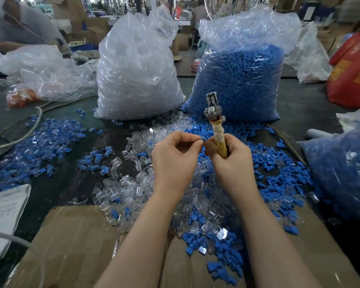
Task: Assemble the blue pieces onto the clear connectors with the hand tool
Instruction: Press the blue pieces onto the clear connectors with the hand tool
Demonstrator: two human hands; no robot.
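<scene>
My right hand [229, 163] grips the tape-wrapped handle of the hand tool [213, 113], whose metal jaws point up and away. My left hand [175, 159] pinches a small clear connector [202, 138] between thumb and fingertips, right beside my right hand's fingers; whether a blue piece is on it is too small to tell. Loose clear connectors [133, 190] and blue pieces [279, 169] lie scattered on the table under both hands. A heap of joined blue-and-clear parts [40, 154] lies to the left.
A tall bag of clear connectors [135, 65] and a bag of blue pieces [241, 75] stand at the back. Another blue-filled bag [345, 169] is at the right. Cardboard [75, 242] lies near me, a grey cable [15, 140] and paper [2, 208] on the left.
</scene>
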